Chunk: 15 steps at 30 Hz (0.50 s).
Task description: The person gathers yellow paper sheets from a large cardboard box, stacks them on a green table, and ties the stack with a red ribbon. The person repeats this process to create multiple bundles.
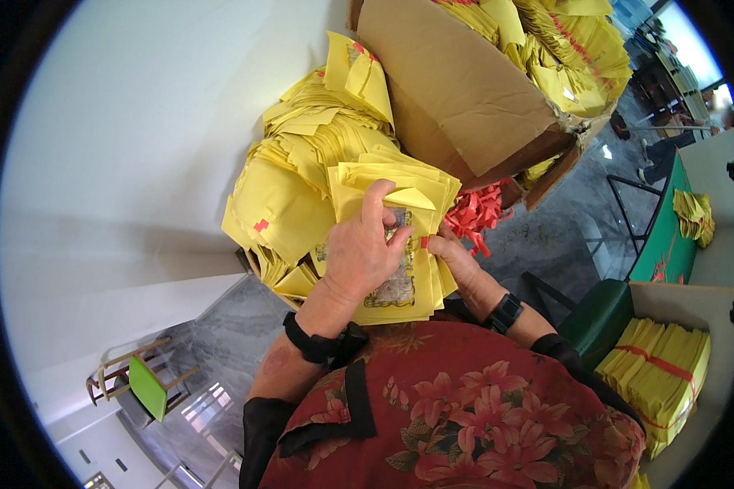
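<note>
A stack of yellow paper envelopes (428, 177) with dark printed patterns and a small red mark lies before me, above my lap. My left hand (370, 244) is over the top envelope, its index finger raised near a folded flap and its thumb apart from it. My right hand (459, 253) grips the stack's right edge, thumb on top beside the red mark, its other fingers hidden beneath. Against the stack's left side lies a large heap of yellow envelopes (287, 195), some with red marks.
A worn cardboard box (459, 91) full of yellow envelopes stands ahead. Red strips (480, 214) hang beside it. At right are a green stool seat (599, 321), a green-topped table (667, 232) and tied yellow bundles (660, 367). A white wall (128, 140) borders the left. A person is in the background.
</note>
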Motion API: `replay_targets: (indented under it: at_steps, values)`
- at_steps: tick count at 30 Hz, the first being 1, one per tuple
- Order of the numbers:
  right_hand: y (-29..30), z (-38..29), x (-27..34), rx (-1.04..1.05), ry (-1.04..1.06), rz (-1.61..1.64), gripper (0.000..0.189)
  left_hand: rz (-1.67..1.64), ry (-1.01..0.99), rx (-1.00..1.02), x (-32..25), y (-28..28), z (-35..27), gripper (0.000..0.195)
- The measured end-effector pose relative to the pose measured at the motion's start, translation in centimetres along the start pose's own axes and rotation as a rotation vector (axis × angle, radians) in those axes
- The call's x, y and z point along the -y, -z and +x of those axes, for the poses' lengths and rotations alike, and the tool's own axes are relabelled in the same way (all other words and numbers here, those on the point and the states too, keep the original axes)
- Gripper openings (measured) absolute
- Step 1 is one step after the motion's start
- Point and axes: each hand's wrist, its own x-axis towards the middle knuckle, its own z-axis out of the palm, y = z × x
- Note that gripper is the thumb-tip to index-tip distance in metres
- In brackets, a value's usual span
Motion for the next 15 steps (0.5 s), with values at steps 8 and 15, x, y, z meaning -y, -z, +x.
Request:
replay_targets:
  at_steps: [8,15]
  values:
    - [-0.4,0.0,0.3,0.000,-0.008,-0.004,0.079,-0.245,0.082,0.015,1.2,-0.4,0.5,0.048]
    - [-0.5,0.4,0.2,-0.004,-0.013,-0.017,0.081,-0.459,0.197,0.035,2.5,-1.1,0.9,0.039]
